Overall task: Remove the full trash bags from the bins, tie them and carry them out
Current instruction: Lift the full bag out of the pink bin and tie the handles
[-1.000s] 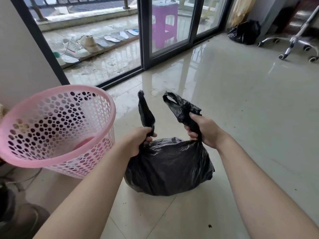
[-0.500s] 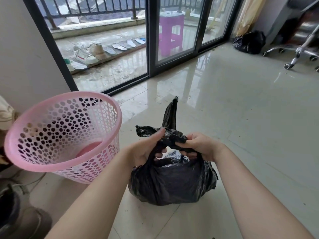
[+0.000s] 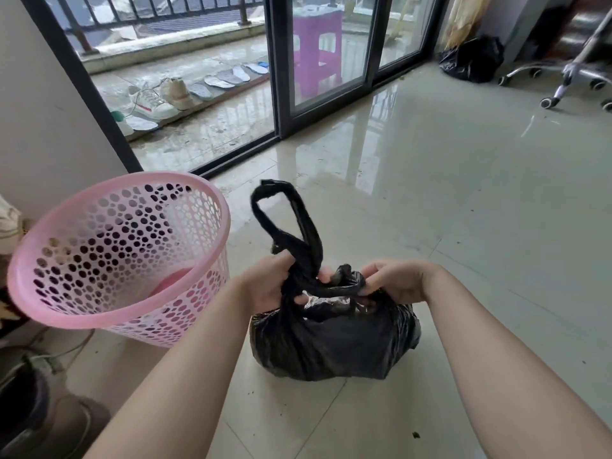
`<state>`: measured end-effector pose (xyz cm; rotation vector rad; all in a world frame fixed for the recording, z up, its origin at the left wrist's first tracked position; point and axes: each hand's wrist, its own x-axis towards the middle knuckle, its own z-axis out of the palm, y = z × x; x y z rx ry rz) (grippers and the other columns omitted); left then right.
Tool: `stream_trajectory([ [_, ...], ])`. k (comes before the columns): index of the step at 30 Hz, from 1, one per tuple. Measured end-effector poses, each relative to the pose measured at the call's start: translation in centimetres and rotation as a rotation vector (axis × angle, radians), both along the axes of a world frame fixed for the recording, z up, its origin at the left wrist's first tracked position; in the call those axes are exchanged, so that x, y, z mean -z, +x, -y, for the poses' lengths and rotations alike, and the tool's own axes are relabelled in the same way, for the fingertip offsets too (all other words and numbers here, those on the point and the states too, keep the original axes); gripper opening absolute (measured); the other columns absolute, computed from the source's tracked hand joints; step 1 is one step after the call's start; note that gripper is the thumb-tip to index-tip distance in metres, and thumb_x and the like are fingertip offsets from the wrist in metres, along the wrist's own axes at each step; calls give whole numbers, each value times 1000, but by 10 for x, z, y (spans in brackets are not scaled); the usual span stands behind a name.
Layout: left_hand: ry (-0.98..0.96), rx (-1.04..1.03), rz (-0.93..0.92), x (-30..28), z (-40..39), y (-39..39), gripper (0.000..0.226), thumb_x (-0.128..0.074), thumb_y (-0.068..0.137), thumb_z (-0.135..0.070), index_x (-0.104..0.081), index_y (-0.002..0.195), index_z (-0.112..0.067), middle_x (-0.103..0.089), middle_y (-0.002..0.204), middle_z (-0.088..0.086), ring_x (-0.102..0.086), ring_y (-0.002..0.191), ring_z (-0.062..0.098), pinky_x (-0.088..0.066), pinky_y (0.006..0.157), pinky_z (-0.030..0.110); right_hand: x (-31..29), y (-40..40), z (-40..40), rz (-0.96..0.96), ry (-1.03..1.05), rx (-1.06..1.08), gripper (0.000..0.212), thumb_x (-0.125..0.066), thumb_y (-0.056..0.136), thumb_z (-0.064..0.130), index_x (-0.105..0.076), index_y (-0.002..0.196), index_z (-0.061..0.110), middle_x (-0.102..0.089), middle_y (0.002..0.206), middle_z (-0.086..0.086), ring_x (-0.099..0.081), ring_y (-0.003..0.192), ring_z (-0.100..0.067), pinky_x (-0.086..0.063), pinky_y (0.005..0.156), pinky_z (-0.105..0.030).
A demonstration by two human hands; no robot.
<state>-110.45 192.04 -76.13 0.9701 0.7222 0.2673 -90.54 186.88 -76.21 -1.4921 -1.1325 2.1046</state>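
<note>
A full black trash bag (image 3: 331, 346) sits on the pale floor tiles in front of me. Its two handles are crossed over the bag's mouth. My left hand (image 3: 268, 286) grips the crossing where one handle loop (image 3: 281, 220) stands up. My right hand (image 3: 397, 281) pinches the other handle end, pulled to the right. Left of the bag stands a pink perforated bin (image 3: 119, 256), tilted toward me, with no liner in it.
Another black trash bag (image 3: 473, 58) lies at the far right by the sliding glass door (image 3: 331, 54). An office chair base (image 3: 569, 77) stands at the right edge. Shoes (image 3: 159, 97) and a purple stool (image 3: 318, 48) are out on the balcony. Dark objects and cables lie at bottom left.
My hands came together from holding the two handles apart and upright. The handles are now crossed into a first knot, one loop sticking up.
</note>
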Motion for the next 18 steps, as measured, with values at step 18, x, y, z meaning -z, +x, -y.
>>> stream_trajectory([
  [18,534,-474,-335,-6,-11,20,35,-55,79,12,-54,59,-16,-49,58,6,-49,49,16,-42,51,22,-31,-4,-17,150,337,65,30,-43,85,-7,-62,86,16,-70,64,5,-57,61,-12,-47,55,-15],
])
